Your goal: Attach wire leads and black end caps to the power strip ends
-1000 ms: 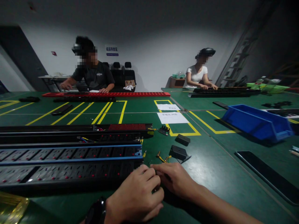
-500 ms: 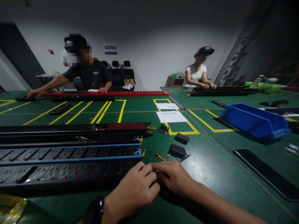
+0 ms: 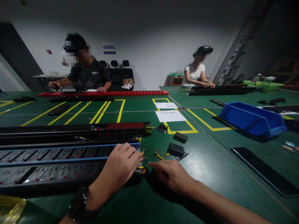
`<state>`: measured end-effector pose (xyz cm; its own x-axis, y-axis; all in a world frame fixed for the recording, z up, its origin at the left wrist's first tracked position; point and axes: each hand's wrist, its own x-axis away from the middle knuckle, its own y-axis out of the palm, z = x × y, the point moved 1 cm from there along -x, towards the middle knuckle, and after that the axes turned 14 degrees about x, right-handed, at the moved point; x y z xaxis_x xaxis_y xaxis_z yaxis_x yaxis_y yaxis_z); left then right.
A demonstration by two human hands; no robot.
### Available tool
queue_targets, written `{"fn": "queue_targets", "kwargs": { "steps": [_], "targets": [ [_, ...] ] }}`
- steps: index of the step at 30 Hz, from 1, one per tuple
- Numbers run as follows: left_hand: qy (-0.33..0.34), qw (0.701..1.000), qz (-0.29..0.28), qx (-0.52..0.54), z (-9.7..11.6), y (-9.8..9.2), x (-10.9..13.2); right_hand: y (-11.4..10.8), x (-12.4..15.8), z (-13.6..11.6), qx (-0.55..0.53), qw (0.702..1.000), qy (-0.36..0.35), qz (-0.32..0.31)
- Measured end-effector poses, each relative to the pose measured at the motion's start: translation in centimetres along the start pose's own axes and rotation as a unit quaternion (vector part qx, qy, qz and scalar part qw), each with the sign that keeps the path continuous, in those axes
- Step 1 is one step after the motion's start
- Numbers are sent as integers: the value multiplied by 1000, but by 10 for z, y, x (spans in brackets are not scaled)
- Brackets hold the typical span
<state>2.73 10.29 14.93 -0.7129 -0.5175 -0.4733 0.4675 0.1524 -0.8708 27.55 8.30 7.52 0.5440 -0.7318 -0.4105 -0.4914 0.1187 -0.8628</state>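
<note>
And the L hand [image 3: 123,163] slides left & farther in, now over the rt ends of the socket strips [image 3: 77,171]; gap b/w it & the R hand [image 3: 173,175] opens, yellow wire ends [image 3: 141,167] pop out! Far left, co-worker's hand [image 3: 54,84] is back from its long reach, near the red strip [image 3: 140,93].

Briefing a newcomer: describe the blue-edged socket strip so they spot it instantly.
On the green table, several long strips lie side by side at left. The blue-edged socket strip is second nearest the camera, its right end partly hidden by the left hand. Blue long edges set it apart from the black ones on either side.
</note>
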Motion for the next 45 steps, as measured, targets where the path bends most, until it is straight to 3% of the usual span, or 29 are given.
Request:
{"fn": "queue_targets", "kwargs": {
  "steps": [7,17,28,36,45],
  "targets": [
    [7,996,-87,34,5,3,1,2,-2,0,7,1000,-3,11],
    [39,993,-100,-47,-1,0,2,0,-3,-1,34,999,-4,13],
    [-22,982,-183,-34,2,2,-2,6,-3,2,51,999,3,3],
    [-23,988,-154,16,-4,9,1,4,-3,1,54,998,-8,17],
    [-17,991,-126,33,5,6,0,5,-4,1,62,998,-1,13]
  ]
}}
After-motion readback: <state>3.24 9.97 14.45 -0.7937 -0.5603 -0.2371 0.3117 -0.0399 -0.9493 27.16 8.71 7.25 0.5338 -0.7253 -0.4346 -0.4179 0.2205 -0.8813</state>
